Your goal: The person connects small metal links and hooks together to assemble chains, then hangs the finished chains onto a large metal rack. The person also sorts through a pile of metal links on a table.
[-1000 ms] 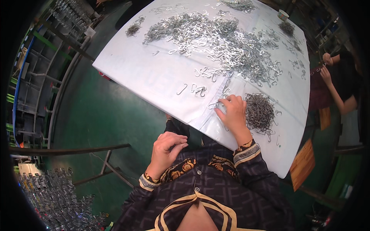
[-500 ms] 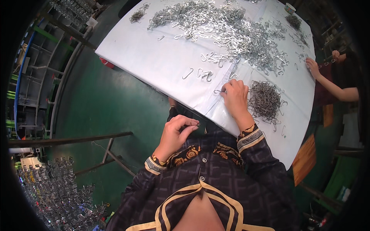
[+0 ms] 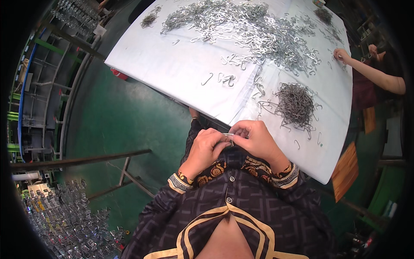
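Observation:
Both hands meet in front of my body, just off the near edge of the white-covered table (image 3: 168, 82). My left hand (image 3: 205, 147) is closed, thumb and fingertips pinching a small metal piece. Beside it, my right hand (image 3: 255, 139) is closed on a thin metal hook (image 3: 228, 134), whose bright length shows between the two hands. The fingertips hide most of both pieces. Closest to my right hand on the table is a heap of dark wire hooks (image 3: 295, 105). A few silver S-shaped hooks (image 3: 226, 79) lie farther off, ahead of my hands.
A large pile of shiny hooks (image 3: 254, 32) covers the table's far middle. Smaller dark heaps (image 3: 149, 20) lie at the far corners. A co-worker's hand (image 3: 342, 55) reaches onto the right edge. A metal bar (image 3: 82, 159) and hanging metal parts (image 3: 71, 216) stand at left.
My right hand has come back from the table beside the dark heap, bringing a hook to my left hand. My left hand has shifted slightly right. The co-worker's hand has moved up and left.

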Motion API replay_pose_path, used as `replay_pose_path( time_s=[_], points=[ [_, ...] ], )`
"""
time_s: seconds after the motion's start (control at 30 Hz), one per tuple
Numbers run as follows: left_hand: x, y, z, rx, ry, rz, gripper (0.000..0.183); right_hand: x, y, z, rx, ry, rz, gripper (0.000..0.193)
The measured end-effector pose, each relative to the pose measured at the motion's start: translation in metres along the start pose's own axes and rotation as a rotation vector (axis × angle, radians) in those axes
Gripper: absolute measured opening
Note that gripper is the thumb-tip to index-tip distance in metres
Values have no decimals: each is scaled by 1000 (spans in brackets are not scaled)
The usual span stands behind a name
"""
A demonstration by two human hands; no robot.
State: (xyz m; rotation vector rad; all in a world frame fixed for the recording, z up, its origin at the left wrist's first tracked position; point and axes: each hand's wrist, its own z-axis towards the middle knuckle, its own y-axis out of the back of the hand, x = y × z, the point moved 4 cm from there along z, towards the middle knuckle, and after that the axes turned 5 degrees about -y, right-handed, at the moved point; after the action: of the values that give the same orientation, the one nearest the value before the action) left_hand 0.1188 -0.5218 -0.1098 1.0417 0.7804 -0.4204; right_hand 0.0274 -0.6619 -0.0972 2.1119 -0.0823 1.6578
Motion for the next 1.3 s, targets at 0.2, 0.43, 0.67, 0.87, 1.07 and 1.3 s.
replay_pose_path(
  time_s=[0.2,0.43,0.67,0.87,1.07,1.3],
  points=[
    [3,-9,-10,-2,11,27,11,4,-5,-11,-66,94,-95,11],
    [16,-18,-25,29,52,42,12,-5,-32,-17,-100,220,-44,15],
    [20,-5,-19,200,109,-67,20,-17,-43,-22,-162,216,-70,16],
    [24,18,23,169,96,11,17,-23,-46,-23,-181,286,-146,20],
    [9,-21,81,119,-261,69,19,-21,-50,-26,-191,306,-206,17],
    [15,-68,115,185,-551,364,22,-33,-58,-32,-143,287,-234,22]
  ],
)
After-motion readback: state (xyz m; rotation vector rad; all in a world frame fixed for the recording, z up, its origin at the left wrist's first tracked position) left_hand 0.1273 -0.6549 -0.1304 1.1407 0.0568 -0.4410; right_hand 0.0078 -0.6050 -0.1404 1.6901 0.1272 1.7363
